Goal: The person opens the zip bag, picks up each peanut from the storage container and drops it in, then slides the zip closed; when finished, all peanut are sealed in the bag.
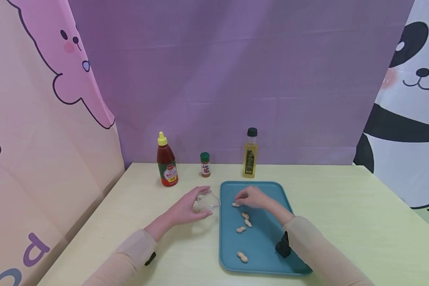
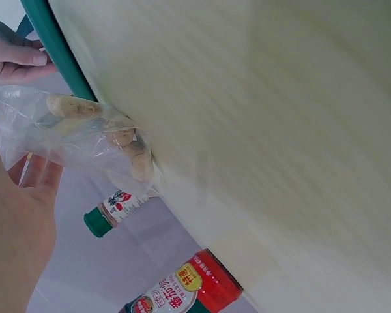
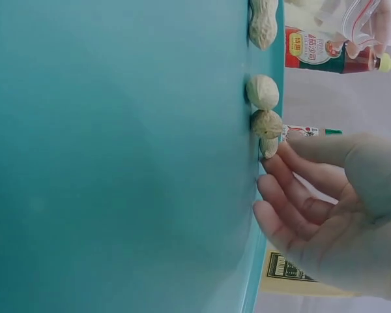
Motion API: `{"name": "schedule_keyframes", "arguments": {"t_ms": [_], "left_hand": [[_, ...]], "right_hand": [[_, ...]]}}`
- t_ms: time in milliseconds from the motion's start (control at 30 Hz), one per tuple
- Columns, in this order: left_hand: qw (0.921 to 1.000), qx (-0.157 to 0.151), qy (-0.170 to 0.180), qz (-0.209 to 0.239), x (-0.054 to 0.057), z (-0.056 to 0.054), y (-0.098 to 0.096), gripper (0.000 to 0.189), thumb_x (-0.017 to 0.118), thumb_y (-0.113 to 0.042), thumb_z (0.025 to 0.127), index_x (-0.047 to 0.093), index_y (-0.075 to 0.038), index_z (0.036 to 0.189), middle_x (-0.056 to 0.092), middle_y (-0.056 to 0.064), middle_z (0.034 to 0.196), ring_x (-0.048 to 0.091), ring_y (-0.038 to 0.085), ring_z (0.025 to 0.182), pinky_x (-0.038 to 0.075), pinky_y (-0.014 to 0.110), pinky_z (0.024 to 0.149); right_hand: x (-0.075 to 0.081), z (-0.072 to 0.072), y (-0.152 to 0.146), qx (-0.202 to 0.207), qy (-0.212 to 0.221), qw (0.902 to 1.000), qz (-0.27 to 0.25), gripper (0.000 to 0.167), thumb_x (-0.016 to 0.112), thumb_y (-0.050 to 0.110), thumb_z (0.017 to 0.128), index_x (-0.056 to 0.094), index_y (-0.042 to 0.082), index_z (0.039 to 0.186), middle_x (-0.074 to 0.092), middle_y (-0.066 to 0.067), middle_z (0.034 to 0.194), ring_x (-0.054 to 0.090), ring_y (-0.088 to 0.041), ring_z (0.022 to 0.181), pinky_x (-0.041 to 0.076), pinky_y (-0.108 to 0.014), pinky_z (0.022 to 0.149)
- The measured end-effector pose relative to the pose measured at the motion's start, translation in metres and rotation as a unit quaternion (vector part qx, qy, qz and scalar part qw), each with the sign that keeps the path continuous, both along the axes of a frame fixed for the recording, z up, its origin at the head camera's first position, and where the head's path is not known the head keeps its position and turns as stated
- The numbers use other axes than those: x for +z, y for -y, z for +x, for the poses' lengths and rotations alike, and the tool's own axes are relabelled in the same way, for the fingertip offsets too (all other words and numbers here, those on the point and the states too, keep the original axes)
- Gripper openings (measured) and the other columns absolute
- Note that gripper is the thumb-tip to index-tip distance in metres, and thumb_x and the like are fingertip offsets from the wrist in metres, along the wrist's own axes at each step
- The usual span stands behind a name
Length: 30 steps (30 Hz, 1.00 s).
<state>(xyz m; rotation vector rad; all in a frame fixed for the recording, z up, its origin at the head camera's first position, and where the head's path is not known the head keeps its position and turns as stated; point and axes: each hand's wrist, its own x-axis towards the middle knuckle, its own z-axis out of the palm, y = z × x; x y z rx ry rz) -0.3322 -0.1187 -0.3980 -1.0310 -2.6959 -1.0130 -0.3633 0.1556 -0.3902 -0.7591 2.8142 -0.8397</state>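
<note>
My left hand [image 1: 187, 206] holds a clear plastic zip bag [image 1: 206, 201] beside the tray's left edge, thumb and fingers spread around its mouth. Several peanuts [image 2: 120, 134] show through the bag's plastic in the left wrist view. Over the far part of the blue tray [image 1: 268, 254], my right hand [image 1: 252, 197] has thumb and fingertips at an unshelled peanut [image 3: 269, 147], pinching it close to the tray surface. More peanuts lie nearer on the tray, among them a pair end to end [image 1: 248, 223], one below them [image 1: 241, 229] and one near the front [image 1: 242, 257].
Behind the tray stands an oil bottle [image 1: 250, 155] with a black cap. A small green-capped spice jar [image 1: 205, 165] and a ketchup bottle [image 1: 167, 163] with a yellow tip stand farther left, beyond my left hand. A purple cloth [image 1: 218, 79] hangs behind the table.
</note>
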Motion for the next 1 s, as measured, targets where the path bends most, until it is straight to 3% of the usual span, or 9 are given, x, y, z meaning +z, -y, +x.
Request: {"name": "schedule_keyframes", "arguments": {"t_ms": [267, 567, 1000], "left_hand": [[0.9999, 0.005, 0.011, -0.003, -0.0009, 0.0011, -0.0001, 0.077, 0.07, -0.039, 0.082, 0.032, -0.013, 0.144, 0.045, 0.0, 0.143, 0.043, 0.018, 0.13, 0.042, 0.037, 0.104], [0.9999, 0.006, 0.014, -0.001, -0.0018, 0.001, -0.0003, 0.077, 0.07, -0.04, 0.082, 0.033, -0.014, 0.144, 0.045, 0.0, 0.142, 0.043, 0.017, 0.13, 0.042, 0.037, 0.104], [0.9999, 0.004, 0.011, -0.004, -0.0015, -0.0008, -0.0006, 0.077, 0.07, -0.041, 0.082, 0.032, -0.015, 0.144, 0.045, -0.002, 0.142, 0.043, 0.015, 0.131, 0.042, 0.037, 0.104]], "right_hand": [[-0.0003, 0.0038, 0.0013, -0.023, 0.016, 0.9993, 0.026, 0.017, 0.062, 0.014, 0.089, 0.07, 0.003, 0.099, 0.07, -0.009, 0.095, 0.064, -0.023, 0.088, 0.053, -0.036, 0.075], [-0.0005, 0.0061, 0.0017, -0.023, 0.026, 0.9992, 0.017, 0.015, 0.068, 0.014, 0.085, 0.071, 0.005, 0.096, 0.07, -0.007, 0.093, 0.064, -0.021, 0.085, 0.053, -0.035, 0.074], [0.0038, 0.0056, -0.0018, -0.019, 0.004, 0.9998, -0.003, 0.01, 0.069, 0.015, 0.084, 0.07, 0.007, 0.09, 0.069, -0.002, 0.086, 0.061, -0.013, 0.077, 0.051, -0.028, 0.066]]}}
